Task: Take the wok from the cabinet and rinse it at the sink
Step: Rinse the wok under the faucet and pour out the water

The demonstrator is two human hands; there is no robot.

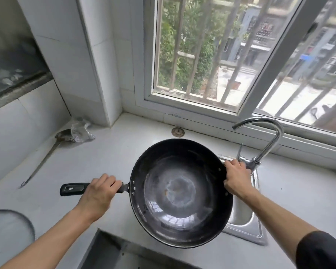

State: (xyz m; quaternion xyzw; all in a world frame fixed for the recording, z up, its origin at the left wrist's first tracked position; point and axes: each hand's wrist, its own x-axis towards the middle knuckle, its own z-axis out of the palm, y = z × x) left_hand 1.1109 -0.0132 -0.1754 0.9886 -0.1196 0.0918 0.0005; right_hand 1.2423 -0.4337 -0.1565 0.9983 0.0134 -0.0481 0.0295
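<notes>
A large black wok [179, 193] with a worn, shiny bottom hangs level above the counter, partly over the steel sink [244, 216]. My left hand [98, 191] grips its long black handle near the bowl. My right hand [236, 177] grips the small side handle on the far rim, just in front of the base of the chrome faucet [268, 138]. The faucet's curved spout ends behind and to the right of the wok. No water is running. Most of the sink basin is hidden under the wok.
A metal spatula [45, 158] and a crumpled plastic bag [81, 131] lie at the counter's back left. A round sink strainer [178, 132] sits by the window sill. A glass lid [8, 233] lies at the near left. A dark counter cutout [113, 251] opens below the wok.
</notes>
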